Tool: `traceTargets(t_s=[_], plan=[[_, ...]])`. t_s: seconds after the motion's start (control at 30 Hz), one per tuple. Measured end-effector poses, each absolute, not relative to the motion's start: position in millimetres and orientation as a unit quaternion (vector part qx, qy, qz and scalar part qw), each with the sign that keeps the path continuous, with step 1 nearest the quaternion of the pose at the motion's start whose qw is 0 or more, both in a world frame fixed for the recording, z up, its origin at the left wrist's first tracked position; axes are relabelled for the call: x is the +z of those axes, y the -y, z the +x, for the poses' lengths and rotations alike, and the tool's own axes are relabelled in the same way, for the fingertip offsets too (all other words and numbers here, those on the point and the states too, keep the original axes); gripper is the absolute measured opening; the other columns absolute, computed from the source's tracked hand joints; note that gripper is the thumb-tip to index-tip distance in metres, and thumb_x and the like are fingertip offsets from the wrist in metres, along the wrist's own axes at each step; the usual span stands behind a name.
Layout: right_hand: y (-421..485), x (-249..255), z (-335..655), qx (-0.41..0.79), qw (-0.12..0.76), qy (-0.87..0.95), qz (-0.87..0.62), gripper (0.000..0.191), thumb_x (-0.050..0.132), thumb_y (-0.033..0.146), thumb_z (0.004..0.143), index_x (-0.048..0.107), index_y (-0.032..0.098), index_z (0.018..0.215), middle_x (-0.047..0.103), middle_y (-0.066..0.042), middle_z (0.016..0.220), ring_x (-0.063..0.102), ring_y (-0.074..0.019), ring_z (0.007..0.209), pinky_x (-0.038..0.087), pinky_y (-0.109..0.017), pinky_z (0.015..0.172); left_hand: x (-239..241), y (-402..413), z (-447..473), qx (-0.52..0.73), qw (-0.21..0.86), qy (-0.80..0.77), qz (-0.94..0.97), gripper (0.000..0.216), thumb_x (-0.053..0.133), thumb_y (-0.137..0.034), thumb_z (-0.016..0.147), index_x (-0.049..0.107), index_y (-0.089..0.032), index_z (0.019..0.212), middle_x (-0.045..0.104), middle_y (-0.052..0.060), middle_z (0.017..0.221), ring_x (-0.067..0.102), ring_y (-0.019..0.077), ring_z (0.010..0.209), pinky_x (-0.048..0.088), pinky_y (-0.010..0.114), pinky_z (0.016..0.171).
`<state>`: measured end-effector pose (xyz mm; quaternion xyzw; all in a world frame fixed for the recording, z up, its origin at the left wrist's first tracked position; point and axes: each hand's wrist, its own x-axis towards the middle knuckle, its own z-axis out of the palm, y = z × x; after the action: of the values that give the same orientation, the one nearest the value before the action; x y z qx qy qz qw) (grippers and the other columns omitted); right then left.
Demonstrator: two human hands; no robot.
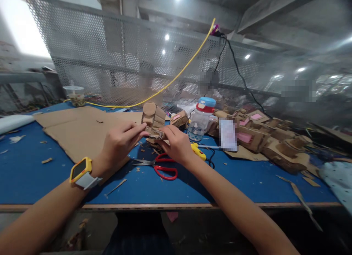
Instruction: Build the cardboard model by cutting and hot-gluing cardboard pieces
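Above the blue table, my left hand [117, 141] and my right hand [177, 143] pinch a small cardboard piece [154, 133] with a ragged, layered edge. My left fingers grip its left end, and my right fingers close on its right end. Just behind it stands a cardboard piece with a rounded top [150, 110]; whether the two are joined I cannot tell. Below my right hand lie scissors [166, 171] with red handles, their blades pointing left. A yellow glue gun [198, 151] lies right of my right hand, partly hidden by it.
A large cardboard sheet [74, 128] covers the table's left part. To the right stand a clear bottle [199, 121] with a blue and red lid and several cardboard constructions [286, 148]. A plastic cup [75, 96] is at the back left. A yellow cable [176, 77] crosses before the perforated metal screen [110, 57].
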<state>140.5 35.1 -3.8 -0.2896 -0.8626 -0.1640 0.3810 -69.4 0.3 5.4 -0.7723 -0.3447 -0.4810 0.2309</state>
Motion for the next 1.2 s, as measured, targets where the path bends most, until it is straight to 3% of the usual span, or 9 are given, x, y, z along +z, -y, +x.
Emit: traceTargets(t_s=[0.3, 0.5, 0.9, 1.2], plan=[[-38.1, -6.7, 140.6, -0.158, 0.403, 0.861, -0.266, 0.019, 0.058, 0.031, 0.09, 0.062, 0.016, 0.1, 0.067, -0.014, 0.098, 0.062, -0.0249, 0.092, 0.051, -0.035, 0.081, 9.2, 3.8, -66.9, -0.464, 0.222, 0.368, -0.774, 0.027, 0.057, -0.033, 0.093, 0.073, -0.017, 0.107, 0.064, 0.003, 0.069, 0.052, 0.0128, 0.062, 0.038, 0.026, 0.06], [-39.1, -7.7, 141.2, -0.144, 0.422, 0.862, -0.242, 0.021, 0.054, 0.03, 0.091, 0.061, 0.014, 0.104, 0.066, -0.016, 0.101, 0.062, -0.0259, 0.097, 0.052, -0.037, 0.085, 7.0, 3.0, -66.1, -0.502, 0.178, 0.365, -0.763, 0.02, 0.059, -0.033, 0.09, 0.075, -0.027, 0.101, 0.061, 0.002, 0.063, 0.053, 0.0152, 0.057, 0.037, 0.028, 0.055], [-40.4, -13.4, 140.7, -0.145, 0.446, 0.855, -0.221, 0.021, 0.05, 0.028, 0.092, 0.061, 0.014, 0.103, 0.065, -0.016, 0.097, 0.061, -0.0261, 0.094, 0.053, -0.039, 0.084, 5.1, 5.5, -64.9, -0.508, 0.137, 0.386, -0.758, 0.019, 0.059, -0.035, 0.089, 0.073, -0.029, 0.101, 0.065, 0.005, 0.072, 0.056, 0.0175, 0.061, 0.041, 0.032, 0.057], [-37.3, -12.6, 144.0, -0.149, 0.444, 0.861, -0.199, 0.023, 0.049, 0.028, 0.092, 0.059, 0.016, 0.11, 0.063, -0.015, 0.1, 0.061, -0.0251, 0.098, 0.052, -0.039, 0.086, 2.1, 8.7, -66.5, -0.514, 0.168, 0.339, -0.77, 0.026, 0.06, -0.028, 0.09, 0.07, -0.022, 0.113, 0.067, 0.003, 0.08, 0.057, 0.0137, 0.065, 0.046, 0.029, 0.062]])
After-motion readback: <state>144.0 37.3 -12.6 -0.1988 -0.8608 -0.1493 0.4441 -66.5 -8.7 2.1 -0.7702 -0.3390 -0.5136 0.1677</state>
